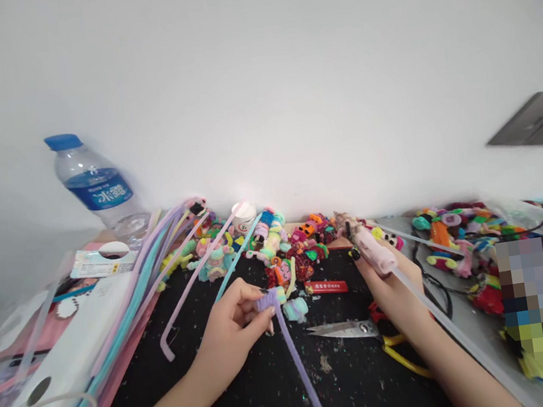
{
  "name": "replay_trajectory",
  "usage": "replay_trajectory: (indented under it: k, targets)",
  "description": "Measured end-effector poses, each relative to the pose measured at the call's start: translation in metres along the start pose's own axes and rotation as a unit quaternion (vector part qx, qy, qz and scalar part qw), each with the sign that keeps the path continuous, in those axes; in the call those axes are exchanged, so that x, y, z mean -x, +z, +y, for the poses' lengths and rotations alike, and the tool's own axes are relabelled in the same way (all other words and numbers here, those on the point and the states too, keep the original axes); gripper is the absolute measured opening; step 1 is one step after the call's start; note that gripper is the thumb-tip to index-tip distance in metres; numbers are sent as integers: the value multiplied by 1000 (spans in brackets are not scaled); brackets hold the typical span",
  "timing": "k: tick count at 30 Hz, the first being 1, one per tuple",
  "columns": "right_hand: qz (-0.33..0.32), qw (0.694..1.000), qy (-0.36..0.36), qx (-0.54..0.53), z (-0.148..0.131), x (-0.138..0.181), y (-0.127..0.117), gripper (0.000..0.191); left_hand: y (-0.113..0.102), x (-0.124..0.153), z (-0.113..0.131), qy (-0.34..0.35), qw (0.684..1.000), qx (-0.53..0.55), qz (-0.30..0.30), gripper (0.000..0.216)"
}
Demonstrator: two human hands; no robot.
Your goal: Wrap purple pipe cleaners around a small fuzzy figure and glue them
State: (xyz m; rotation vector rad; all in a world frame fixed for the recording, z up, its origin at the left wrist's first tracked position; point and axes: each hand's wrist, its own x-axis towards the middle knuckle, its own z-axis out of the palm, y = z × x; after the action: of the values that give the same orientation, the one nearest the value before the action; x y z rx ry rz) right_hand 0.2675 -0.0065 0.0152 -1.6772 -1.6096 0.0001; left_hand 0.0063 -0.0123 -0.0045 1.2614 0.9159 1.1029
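A lilac pipe cleaner lies near the middle of a black work mat. Its top end is wound into a small fuzzy coil and its straight tail runs down towards the bottom edge of the view. The person's left hand has its thumb and fingers closed on that coil, pinching it just above the mat. To the right, the right hand is wrapped around a pink glue gun, whose nozzle points up and away towards the wall. A clear glue stick trails from its back across the forearm. Between the two hands, scissors with yellow handles lie flat on the mat with the blades pointing left, and a small red label lies just above them. Behind the hands, a heap of small, bright, fuzzy craft pieces runs along the foot of a white wall, with a second heap further right. A bundle of long pastel pipe cleaners fans out on the left beside white packets. A blue-capped water bottle stands at the back left.
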Motion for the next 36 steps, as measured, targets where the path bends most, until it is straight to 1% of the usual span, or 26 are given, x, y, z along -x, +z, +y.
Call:
replay_trajectory:
  k: [2,4,7,10,12,13,17,22,26,30,36]
  targets:
    - [-36,997,-27,-66,1,3,-1,25,-1,-1,1,-4,1000,7,8,19]
    - [-95,989,-23,-115,1,7,-2,22,-1,-3,2,-8,1000,6,13,19]
    - [-184,969,5,-164,-1,14,-2,25,-2,-3,3,-19,1000,3,7,19]
    - [-230,950,50,-207,-7,20,-3,36,-2,-2,2,-32,999,12,-1,21]
    - [-235,945,66,-219,-12,21,-3,39,-2,-2,2,-37,999,17,-4,22]
    - [-241,943,63,-221,-14,22,-3,37,-2,-2,2,-39,999,18,-6,22]
    - [-268,937,29,-221,-21,20,-4,26,0,-3,1,-43,999,24,-15,21]
    - [-255,945,24,-203,-22,19,-5,27,1,-3,0,-46,998,31,-14,21]
    - [-262,946,16,-190,-23,20,-5,22,1,-3,0,-48,998,31,-14,21]
    - [-279,939,13,-200,-23,22,-4,19,1,-2,0,-50,998,32,-12,22]
    - [-245,952,35,-182,-18,25,-2,31,1,-1,1,-54,998,33,-8,22]
